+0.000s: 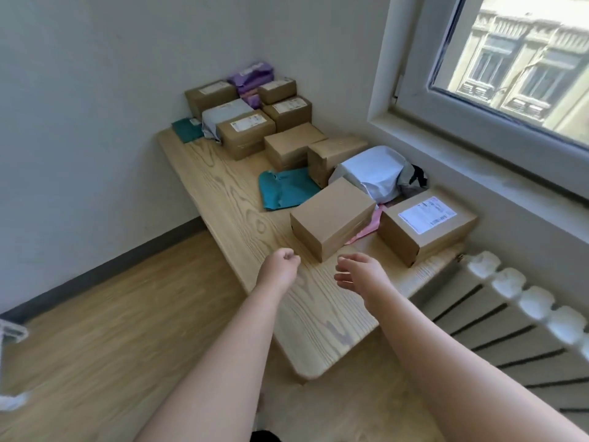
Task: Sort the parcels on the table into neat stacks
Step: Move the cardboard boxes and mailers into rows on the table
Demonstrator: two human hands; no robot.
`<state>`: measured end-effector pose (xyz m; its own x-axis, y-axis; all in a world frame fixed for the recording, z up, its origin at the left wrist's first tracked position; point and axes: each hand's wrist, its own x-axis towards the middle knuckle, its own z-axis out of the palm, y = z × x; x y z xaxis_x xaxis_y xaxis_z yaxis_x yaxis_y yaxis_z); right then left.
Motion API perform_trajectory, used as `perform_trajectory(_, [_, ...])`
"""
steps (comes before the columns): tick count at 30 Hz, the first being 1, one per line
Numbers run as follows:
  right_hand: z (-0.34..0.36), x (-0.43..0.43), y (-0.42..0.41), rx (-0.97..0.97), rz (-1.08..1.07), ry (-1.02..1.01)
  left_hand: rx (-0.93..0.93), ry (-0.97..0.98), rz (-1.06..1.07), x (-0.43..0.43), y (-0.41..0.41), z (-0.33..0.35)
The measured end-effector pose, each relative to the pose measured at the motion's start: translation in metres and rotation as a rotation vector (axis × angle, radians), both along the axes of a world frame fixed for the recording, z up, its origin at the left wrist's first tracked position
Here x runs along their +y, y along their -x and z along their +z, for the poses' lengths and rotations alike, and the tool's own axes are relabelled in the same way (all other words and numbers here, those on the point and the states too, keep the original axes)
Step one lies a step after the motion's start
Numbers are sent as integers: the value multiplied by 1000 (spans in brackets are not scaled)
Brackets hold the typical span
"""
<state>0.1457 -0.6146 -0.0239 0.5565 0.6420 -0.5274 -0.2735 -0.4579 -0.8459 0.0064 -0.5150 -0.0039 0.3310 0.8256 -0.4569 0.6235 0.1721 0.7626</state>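
**Hands hovering short of the nearest parcel**

The plain cardboard box [333,218] is sitting at the near end of the bench [236,199], its long axis running from near-left to far-right, toward the window wall, with one bottom corner pointing at the hands. It is lying partly on a pink mailer [366,229], which is wedged between it and a labelled box [427,226] with its label facing up.

The left hand [282,261] is hanging above the bench with its fingers curled in, gripping nothing. The right hand [360,272] is hovering beside it, fingers loose and spread, touching nothing.

Farther along, a white poly mailer [373,173], a teal mailer [287,189], more brown boxes and purple mailers [251,76] are crowding toward the corner.

The pale wooden bench is running along under the window [510,74], a white radiator [510,295] is standing at its near end, and wood-look flooring [111,314] is lying to the left.
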Motion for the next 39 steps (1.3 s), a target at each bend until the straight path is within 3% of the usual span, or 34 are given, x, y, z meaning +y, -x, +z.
perform_trajectory(9, [-12,100,-13,21,-267,153,11,65,-258,138,-40,-24])
perform_trajectory(15, [-14,126,-3,52,-452,181,68,96,-465,187,-69,-35])
perform_trajectory(19, [-19,130,6,108,-467,168,95,146,-530,190,-77,-42])
perform_trajectory(26, [-26,114,15,40,-487,221,-92,308,-258,180,-59,-49])
perform_trajectory(29, [-29,94,26,76,-491,206,-119,328,-299,169,-45,-48])
perform_trajectory(33, [-41,68,47,216,-512,165,-146,525,-340,154,-33,-47])
perform_trajectory(39, [-64,43,80,341,-512,197,-41,435,-552,152,-20,-53])
